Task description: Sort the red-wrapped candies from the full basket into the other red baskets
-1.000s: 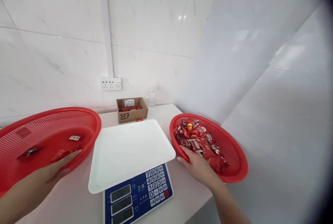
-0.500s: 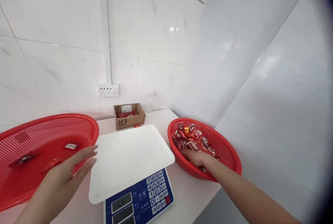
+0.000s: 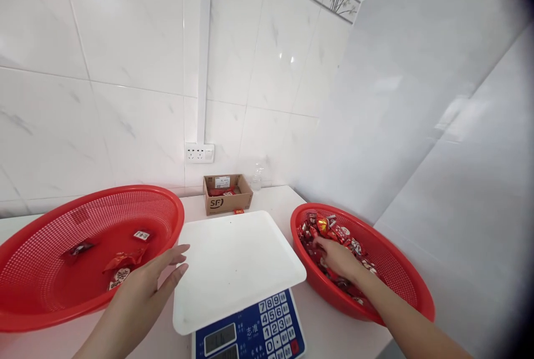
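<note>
My right hand (image 3: 341, 260) reaches into the right red basket (image 3: 411, 281), its fingers curled down on wrapped candies (image 3: 334, 229). Its fingertips are partly hidden among the wrappers. My left hand (image 3: 152, 284) is open, thumb and fingers apart, beside the left edge of the white weighing tray (image 3: 237, 270). The tray lies bare on a blue digital scale (image 3: 250, 328) with a keypad and displays. Behind my left hand, the left red basket (image 3: 54, 317) holds only a few wrapped pieces (image 3: 125, 260).
A small cardboard box (image 3: 228, 202) with red packets stands against the wall, and a clear plastic bottle (image 3: 257, 176) is beside it. A red wrapper (image 3: 238, 211) lies behind the tray. A wall socket (image 3: 199, 153) is above the white table (image 3: 277, 195).
The view has shifted left, so everything sits further right. My right hand has risen a little and moved deeper across the candies, fingers more bent. My left hand stays beside the tray.
</note>
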A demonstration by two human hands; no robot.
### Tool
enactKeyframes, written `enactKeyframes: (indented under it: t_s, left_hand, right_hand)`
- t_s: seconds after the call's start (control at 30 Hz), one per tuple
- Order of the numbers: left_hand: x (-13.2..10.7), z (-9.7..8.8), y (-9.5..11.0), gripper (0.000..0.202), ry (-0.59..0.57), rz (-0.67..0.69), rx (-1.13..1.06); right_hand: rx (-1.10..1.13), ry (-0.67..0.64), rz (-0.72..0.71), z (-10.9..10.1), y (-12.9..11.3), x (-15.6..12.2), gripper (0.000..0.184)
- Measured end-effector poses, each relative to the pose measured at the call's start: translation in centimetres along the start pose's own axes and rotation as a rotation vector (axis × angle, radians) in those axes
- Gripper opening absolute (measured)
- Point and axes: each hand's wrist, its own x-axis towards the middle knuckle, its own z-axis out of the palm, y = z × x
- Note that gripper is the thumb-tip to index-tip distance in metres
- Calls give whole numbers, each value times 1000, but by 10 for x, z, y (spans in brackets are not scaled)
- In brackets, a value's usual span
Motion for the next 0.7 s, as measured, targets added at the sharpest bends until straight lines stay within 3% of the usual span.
enactKeyframes:
  t_s: [0.17, 0.33, 0.57, 0.7]
  left_hand:
    - [-1, -1, 4, 42, -32, -25, -15]
    - [1, 5, 7, 41, -48, -9, 12]
    - [-8, 21, 26, 43, -141, -32, -171]
    - [-11, 39, 35, 58, -236, -38, -436]
  right_hand:
    - [127, 223, 3, -22, 3, 0, 30]
    - [415, 340, -140, -33, -42, -12, 27]
    - [1053, 82, -338, -1, -140, -30, 28]
    - [1206, -39, -440, 22, -184, -48, 28]
